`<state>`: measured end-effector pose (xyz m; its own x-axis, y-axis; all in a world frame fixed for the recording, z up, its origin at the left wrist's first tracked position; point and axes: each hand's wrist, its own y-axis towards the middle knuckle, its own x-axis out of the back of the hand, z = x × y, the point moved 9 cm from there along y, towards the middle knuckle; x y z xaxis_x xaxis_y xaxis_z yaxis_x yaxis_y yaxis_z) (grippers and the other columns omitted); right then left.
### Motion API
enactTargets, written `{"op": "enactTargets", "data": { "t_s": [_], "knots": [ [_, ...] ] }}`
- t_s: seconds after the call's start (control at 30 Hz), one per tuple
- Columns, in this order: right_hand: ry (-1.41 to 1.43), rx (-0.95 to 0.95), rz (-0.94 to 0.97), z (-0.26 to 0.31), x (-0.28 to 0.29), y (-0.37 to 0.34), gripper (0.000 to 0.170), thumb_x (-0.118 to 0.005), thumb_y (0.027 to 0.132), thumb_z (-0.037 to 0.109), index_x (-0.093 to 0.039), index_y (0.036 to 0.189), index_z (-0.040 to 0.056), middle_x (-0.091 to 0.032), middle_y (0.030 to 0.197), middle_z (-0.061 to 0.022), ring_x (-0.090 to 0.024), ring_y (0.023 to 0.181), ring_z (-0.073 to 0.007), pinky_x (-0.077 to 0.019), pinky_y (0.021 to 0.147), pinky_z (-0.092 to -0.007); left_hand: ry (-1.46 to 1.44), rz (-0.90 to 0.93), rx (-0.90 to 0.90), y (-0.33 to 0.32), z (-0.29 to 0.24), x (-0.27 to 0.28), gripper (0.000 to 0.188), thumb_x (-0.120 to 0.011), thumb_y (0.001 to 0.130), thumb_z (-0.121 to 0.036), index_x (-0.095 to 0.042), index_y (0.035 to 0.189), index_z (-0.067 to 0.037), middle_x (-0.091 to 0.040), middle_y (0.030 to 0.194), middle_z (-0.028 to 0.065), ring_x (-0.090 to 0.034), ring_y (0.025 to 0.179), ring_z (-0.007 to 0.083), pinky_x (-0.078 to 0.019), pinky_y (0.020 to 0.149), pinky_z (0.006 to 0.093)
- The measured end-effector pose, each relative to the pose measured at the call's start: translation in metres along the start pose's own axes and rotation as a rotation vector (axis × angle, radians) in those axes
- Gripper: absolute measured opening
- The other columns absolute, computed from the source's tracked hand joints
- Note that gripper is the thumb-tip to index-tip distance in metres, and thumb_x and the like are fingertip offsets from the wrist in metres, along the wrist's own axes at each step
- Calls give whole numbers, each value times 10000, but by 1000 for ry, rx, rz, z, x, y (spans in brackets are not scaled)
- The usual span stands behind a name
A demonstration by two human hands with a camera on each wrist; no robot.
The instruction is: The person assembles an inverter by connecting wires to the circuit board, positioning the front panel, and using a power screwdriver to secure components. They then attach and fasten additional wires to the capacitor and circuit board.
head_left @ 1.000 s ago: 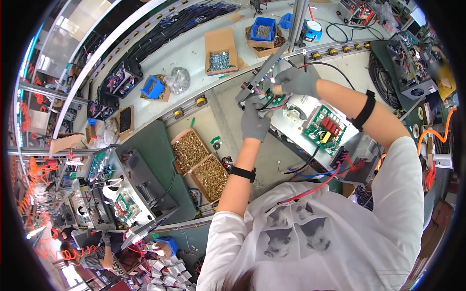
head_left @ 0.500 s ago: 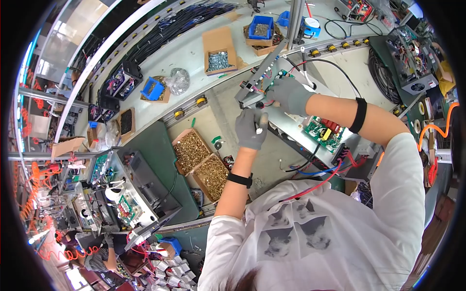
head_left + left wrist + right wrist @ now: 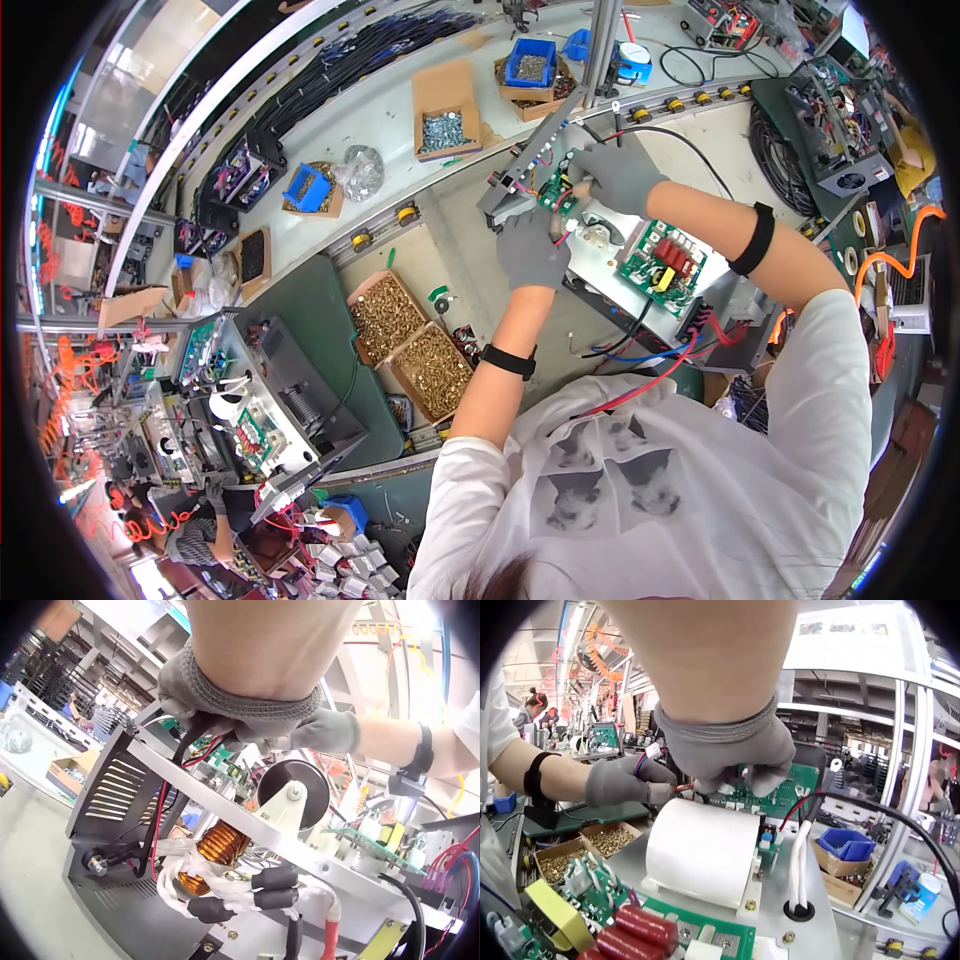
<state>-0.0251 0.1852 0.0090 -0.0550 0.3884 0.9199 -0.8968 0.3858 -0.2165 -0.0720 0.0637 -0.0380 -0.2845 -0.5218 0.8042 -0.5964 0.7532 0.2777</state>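
Both hands wear grey gloves and work over the open chassis of an electrical unit (image 3: 600, 262). My left hand (image 3: 533, 250) grips thin coloured wires (image 3: 639, 763), and a white plug (image 3: 654, 750) sticks up from it. Close beside it, my right hand (image 3: 617, 178) bends over the green circuit board (image 3: 795, 780) near the upright vented panel (image 3: 112, 791). Its fingers pinch the end of a red wire (image 3: 684, 788) at the board's edge; the fingertips are partly hidden. A white cylinder (image 3: 701, 844) lies just below the hands in the right wrist view.
A second board (image 3: 664, 262) with red components sits on the chassis. Two boxes of brass fasteners (image 3: 430, 370) stand to the left. Beyond the rail are a carton of screws (image 3: 443, 130) and a blue bin (image 3: 530, 64). A black cable (image 3: 885, 806) arches past the right hand.
After dipping toward the body half a second ago, my left hand has come back up to the board beside the right hand. The right hand has shifted slightly up and right, uncovering more of the board.
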Motion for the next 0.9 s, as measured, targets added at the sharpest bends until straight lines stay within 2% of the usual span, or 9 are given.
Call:
{"op": "enactTargets", "data": {
  "t_s": [0.03, 0.1, 0.13, 0.2, 0.4, 0.5, 0.63, 0.83, 0.9],
  "knots": [
    [-1, -5, -3, -2, 0, 1, 246, -663, 762, 146, -626, 992, 69, -616, 950, -100, -603, 943, -259, -466, 820, -369, -3, 1, -5, -1, 0, -3, 173, -610, 750, -162, -628, 900, -78, -608, 802, 116, -561, 800, 326, -463, 701, 402],
    [529, -239, 7, -24, -12, 3, 339, -710, 758, 213, -624, 1029, 29, -633, 968, -114, -629, 838, -216, -497, 727, -333, -60, -214, -99, -8, -4, 12, 117, -598, 766, -175, -614, 821, -73, -608, 789, 110, -553, 763, 324, -449, 664, 410],
    [532, -239, 7, -24, -14, 3, 339, -710, 758, 213, -624, 1029, 29, -633, 968, -114, -629, 838, -216, -497, 727, -333, -59, -212, -99, -9, -3, 11, 117, -598, 766, -175, -614, 821, -73, -608, 789, 110, -553, 763, 324, -449, 664, 410],
    [678, -455, -54, -42, -19, -3, 371, -698, 782, 305, -648, 977, -7, -673, 835, -82, -633, 678, -173, -502, 616, -297, -24, -211, -84, -10, -1, 11, 89, -596, 764, -171, -598, 767, -82, -606, 775, 94, -552, 754, 309, -441, 645, 414],
    [486, -569, 67, -38, -19, -5, 380, -591, 854, 376, -693, 794, 14, -632, 559, -43, -594, 489, -157, -491, 530, -296, 67, -191, -126, -15, -9, 12, 83, -588, 761, -186, -594, 747, -105, -572, 702, 64, -547, 704, 276, -420, 584, 389],
    [485, -543, 109, -40, -28, 5, 390, -591, 864, 383, -671, 787, 9, -645, 615, -84, -555, 458, -147, -447, 429, -274, 91, -175, -126, -17, -13, 12, 73, -584, 749, -188, -594, 743, -116, -551, 673, 60, -542, 693, 266, -406, 568, 380],
    [620, -633, 164, -44, -52, 11, 360, -596, 866, 356, -667, 777, 14, -653, 634, -82, -567, 472, -145, -435, 437, -282, 105, -222, -136, -26, -7, 7, 93, -589, 721, -177, -601, 795, -121, -550, 698, 56, -543, 719, 255, -402, 572, 380],
    [549, -499, 73, -34, -51, 22, 301, -636, 832, 296, -654, 804, -3, -664, 698, -105, -644, 653, -167, -469, 581, -321, 131, -203, -233, -31, -11, 6, 222, -616, 694, -200, -598, 909, -147, -566, 774, 31, -549, 780, 233, -409, 597, 372],
    [385, -394, -215, -42, -38, 29, 280, -616, 829, 297, -658, 878, 25, -674, 832, -131, -651, 773, -236, -486, 694, -371, 283, -91, -132, -22, -2, -3, 225, -621, 687, -200, -602, 907, -157, -574, 783, 18, -554, 798, 227, -426, 616, 375]
  ]
}}
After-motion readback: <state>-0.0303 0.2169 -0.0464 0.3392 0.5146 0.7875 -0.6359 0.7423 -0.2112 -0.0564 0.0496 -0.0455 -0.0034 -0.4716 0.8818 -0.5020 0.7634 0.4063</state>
